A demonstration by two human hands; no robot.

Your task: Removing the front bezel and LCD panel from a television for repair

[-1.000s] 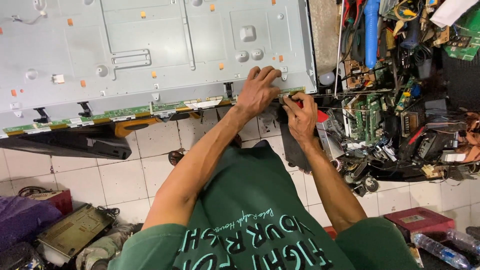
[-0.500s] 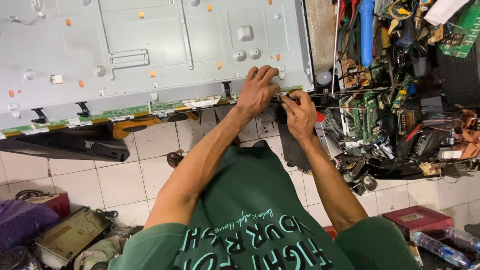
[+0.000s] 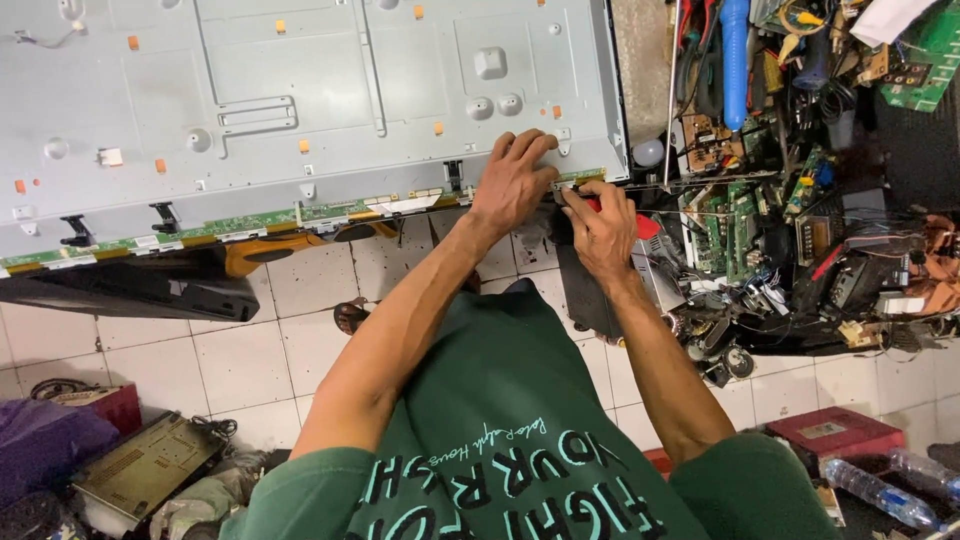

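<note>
Television back panel stays pinned by the flat, open left hand; right hand still grips a red-handled tool at its lower-right edge, nothing shifted.

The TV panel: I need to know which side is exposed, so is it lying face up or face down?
Face down: the panel shows its grey metal back, with a green circuit strip along its near edge.

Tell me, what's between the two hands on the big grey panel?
Nothing: the head view shows left hand and right hand almost touching at the grey panel's lower corner.
</note>
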